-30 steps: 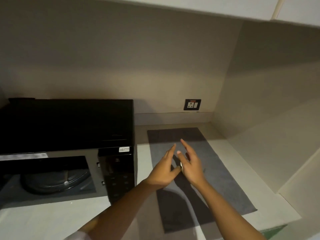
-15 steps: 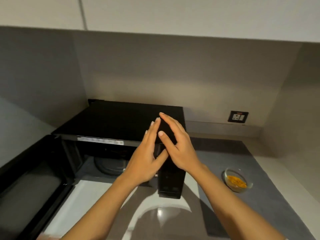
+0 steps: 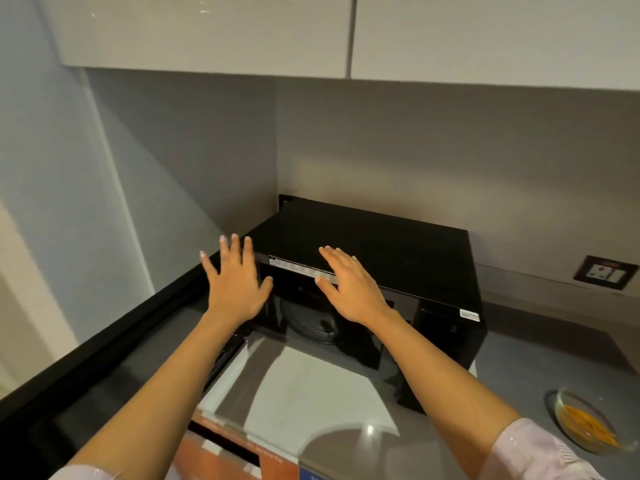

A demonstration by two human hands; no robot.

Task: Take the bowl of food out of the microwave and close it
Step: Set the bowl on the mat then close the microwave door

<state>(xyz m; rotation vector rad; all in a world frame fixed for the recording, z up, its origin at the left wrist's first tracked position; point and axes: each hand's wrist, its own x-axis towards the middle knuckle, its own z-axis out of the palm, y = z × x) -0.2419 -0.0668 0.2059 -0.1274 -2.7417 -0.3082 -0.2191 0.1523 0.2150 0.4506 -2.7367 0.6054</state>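
The bowl of food sits out on the grey mat at the lower right, a clear glass bowl with orange-yellow food in it, well apart from both hands and to the right of the microwave. The black microwave stands in the corner of the counter, its cavity open and the round turntable visible inside, bare of any dish. Its door swings out to the left, reaching toward the lower-left edge of the view.

The left hand hovers with fingers spread and palm down, near the upper hinge corner where the door meets the microwave body; whether it touches the door cannot be told. The right hand is also spread flat, palm down, in front of the top front edge of the microwave, over the strip of labels; it holds nothing, and contact with the casing is unclear. Pale sleeves show at both forearms near the bottom edge.

A wall socket sits on the back wall to the right of the microwave, and light cabinets hang above.
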